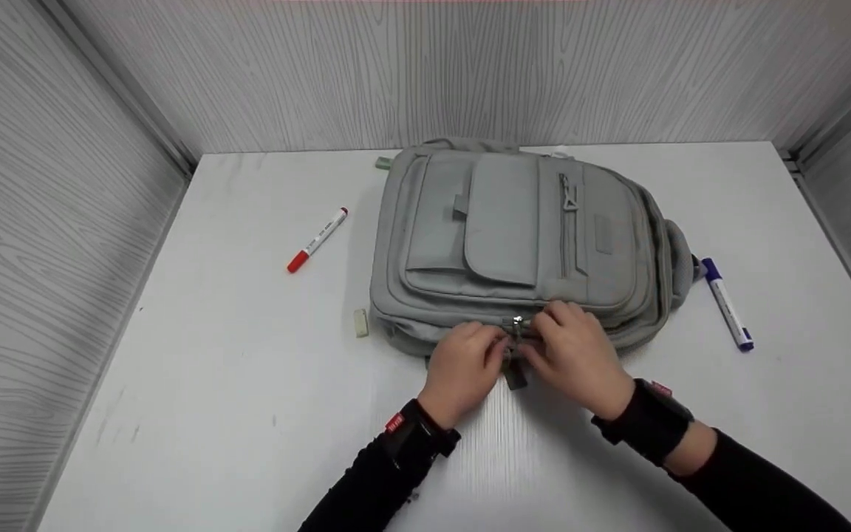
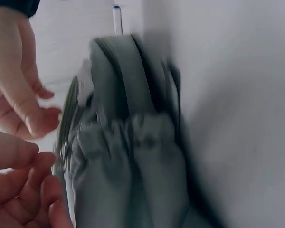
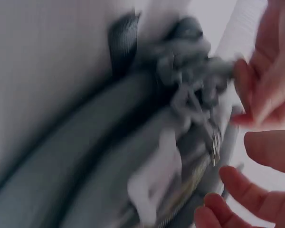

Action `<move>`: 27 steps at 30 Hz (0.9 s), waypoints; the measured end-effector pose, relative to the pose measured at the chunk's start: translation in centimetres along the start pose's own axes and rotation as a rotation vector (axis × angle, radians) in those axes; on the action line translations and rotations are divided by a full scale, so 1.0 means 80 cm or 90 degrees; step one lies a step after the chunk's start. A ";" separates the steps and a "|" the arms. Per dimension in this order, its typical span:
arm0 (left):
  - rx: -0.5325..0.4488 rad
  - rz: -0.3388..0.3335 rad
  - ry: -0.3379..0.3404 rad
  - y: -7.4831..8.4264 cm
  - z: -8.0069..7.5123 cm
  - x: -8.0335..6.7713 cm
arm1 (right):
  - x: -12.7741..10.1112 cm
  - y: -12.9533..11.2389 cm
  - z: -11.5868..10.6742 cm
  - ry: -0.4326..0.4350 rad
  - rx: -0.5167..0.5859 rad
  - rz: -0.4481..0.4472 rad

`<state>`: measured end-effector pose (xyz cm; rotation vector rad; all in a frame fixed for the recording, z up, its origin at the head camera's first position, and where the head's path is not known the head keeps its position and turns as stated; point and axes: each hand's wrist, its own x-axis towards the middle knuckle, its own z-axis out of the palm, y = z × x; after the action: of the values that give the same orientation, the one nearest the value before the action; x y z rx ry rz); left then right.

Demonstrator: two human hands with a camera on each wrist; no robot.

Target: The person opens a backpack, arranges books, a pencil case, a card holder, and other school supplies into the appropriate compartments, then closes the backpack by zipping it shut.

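Note:
A grey backpack [image 1: 514,236] lies flat on the white table [image 1: 248,384], front pockets up. Both hands are at its near edge, on either side of a metal zipper pull [image 1: 518,324]. My left hand [image 1: 466,362] sits just left of the pull with its fingers loosely curled against the bag's rim. My right hand [image 1: 577,355] is just right of it, fingertips at the zipper. In the blurred right wrist view the zipper pull [image 3: 213,149] hangs free beside the right hand's spread fingers [image 3: 270,152]. The left wrist view shows the backpack [image 2: 133,142] edge-on, with the left hand [image 2: 19,190] holding nothing.
A red marker [image 1: 317,240] lies left of the bag and a blue marker [image 1: 726,303] lies to its right. A pale eraser [image 1: 360,323] sits by the bag's near left corner, a greenish one [image 1: 383,162] at its far left corner. Grey panel walls enclose the table.

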<state>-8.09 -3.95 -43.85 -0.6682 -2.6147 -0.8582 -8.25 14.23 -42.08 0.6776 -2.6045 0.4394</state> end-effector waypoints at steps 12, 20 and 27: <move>0.115 0.139 0.159 -0.011 0.004 0.015 | 0.008 -0.028 0.033 -0.001 -0.057 0.093; 0.149 0.103 0.096 -0.015 0.019 0.019 | 0.014 -0.030 0.033 -0.034 0.054 0.142; 0.177 0.098 0.098 -0.014 0.024 0.027 | 0.010 -0.020 0.017 -0.064 0.115 0.173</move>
<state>-10.77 -2.81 -44.96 -0.6848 -2.4440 -0.4687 -8.46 12.05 -42.57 0.4107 -2.7881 0.7474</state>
